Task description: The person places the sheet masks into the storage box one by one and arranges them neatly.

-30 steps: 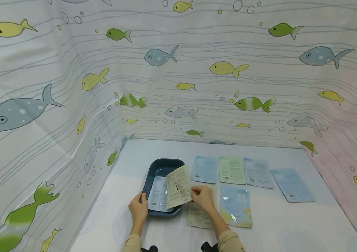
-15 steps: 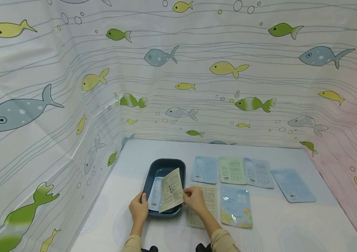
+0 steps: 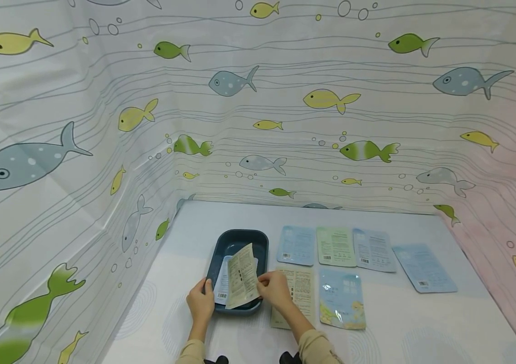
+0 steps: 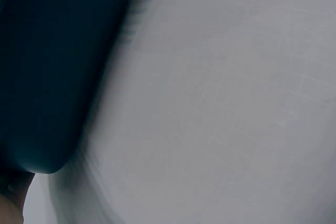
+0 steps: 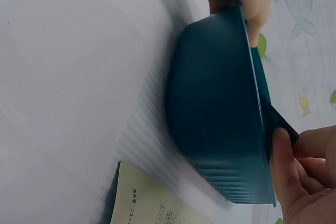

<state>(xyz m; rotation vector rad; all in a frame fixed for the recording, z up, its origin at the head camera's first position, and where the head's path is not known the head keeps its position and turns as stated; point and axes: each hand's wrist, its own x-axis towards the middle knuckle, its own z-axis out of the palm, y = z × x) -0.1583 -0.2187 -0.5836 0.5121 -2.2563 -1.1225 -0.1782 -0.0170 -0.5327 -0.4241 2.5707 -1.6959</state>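
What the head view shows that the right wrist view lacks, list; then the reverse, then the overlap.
Head view only: the pale packet in the tray, the printed face of the held beige packet, the green packet, the blue packets.
Right wrist view only: a readable "23" on the lying beige packet.
Both: the left hand, the right hand, the tray, the lying beige packet, the fish-patterned backdrop.

Cream packet — tilted over tray

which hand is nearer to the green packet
Right. In the head view, the right hand, pinching a cream packet, is below and left of the green packet; the left hand is farther left, gripping the left side of the tub.
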